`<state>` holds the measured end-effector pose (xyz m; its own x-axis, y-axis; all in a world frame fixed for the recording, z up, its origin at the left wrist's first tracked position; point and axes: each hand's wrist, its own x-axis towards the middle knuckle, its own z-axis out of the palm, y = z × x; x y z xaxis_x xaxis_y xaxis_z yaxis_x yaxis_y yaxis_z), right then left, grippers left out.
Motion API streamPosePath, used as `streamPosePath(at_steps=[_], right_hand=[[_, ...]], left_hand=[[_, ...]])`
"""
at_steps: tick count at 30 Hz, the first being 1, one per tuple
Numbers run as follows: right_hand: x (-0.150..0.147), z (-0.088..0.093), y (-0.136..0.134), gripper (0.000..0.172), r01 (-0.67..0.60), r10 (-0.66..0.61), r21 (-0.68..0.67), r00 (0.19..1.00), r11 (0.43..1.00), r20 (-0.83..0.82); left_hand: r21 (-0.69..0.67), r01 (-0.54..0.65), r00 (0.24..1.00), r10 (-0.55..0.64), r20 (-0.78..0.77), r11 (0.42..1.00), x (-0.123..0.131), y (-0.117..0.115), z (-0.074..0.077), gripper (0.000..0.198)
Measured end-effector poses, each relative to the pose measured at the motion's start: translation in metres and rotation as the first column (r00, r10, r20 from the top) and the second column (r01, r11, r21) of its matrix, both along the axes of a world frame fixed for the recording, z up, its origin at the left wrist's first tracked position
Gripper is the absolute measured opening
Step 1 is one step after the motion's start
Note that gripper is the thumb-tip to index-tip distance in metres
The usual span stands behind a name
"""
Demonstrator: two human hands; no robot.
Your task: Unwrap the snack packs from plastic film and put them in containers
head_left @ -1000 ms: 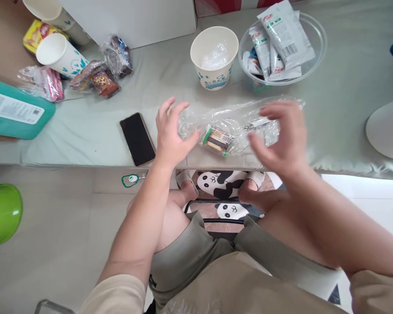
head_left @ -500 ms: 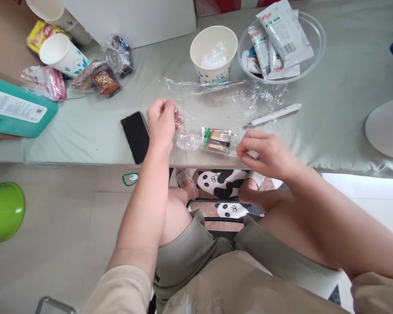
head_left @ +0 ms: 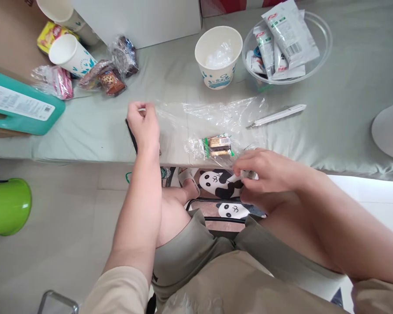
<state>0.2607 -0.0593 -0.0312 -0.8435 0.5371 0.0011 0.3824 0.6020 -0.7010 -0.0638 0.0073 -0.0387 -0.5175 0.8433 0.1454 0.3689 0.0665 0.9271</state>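
Observation:
A sheet of clear plastic wrap point(head_left: 216, 115) lies spread on the grey-green table cover point(head_left: 330, 100). On it near the table's front edge sits a small wrapped snack point(head_left: 218, 145) with a green stripe. My left hand point(head_left: 143, 126) is closed, pinching the wrap's left edge, and it hides most of a black phone point(head_left: 131, 135). My right hand point(head_left: 268, 172) is closed at the table's front edge, pinching the wrap's near right corner just right of the snack.
Behind the wrap stand a paper cup point(head_left: 218, 56) and a clear bowl point(head_left: 319, 41) of grey sachets. A white pen point(head_left: 277, 115) lies to the right. Snack packets point(head_left: 108, 78), another cup point(head_left: 70, 54) and a teal box point(head_left: 19, 107) sit at left. A green bin point(head_left: 6, 205) is on the floor.
Both hands went from open above the wrap to pinching its edges. They have pulled the wrap flat, the left hand moving left over the phone and the right hand toward me.

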Motion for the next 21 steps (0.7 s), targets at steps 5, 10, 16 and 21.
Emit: streamPosePath(at_steps=[5, 10, 16, 21], right_hand=[[-0.009, 0.007, -0.003, 0.022, 0.103, -0.091, -0.072, 0.984, 0.992, 0.152], [-0.018, 0.002, -0.001, 0.02, 0.289, -0.302, 0.094, 0.934, 0.953, 0.188], [-0.031, -0.019, 0.017, 0.018, 0.516, -0.502, 0.179, 0.857, 0.838, -0.12], [-0.038, -0.037, 0.029, 0.031, 0.513, -0.494, 0.153, 0.857, 0.845, -0.147]], left_hand=[[0.151, 0.487, 0.819, -0.389, -0.422, 0.86, 0.037, -0.051, 0.02, 0.014], [-0.268, 0.621, 0.612, -0.669, -0.423, 0.737, 0.048, -0.073, 0.023, 0.049], [-0.422, 0.658, 0.542, -0.781, -0.308, 0.624, 0.019, -0.083, 0.028, 0.016], [-0.618, 0.631, 0.374, -0.882, -0.288, 0.469, 0.016, -0.101, 0.038, 0.021]])
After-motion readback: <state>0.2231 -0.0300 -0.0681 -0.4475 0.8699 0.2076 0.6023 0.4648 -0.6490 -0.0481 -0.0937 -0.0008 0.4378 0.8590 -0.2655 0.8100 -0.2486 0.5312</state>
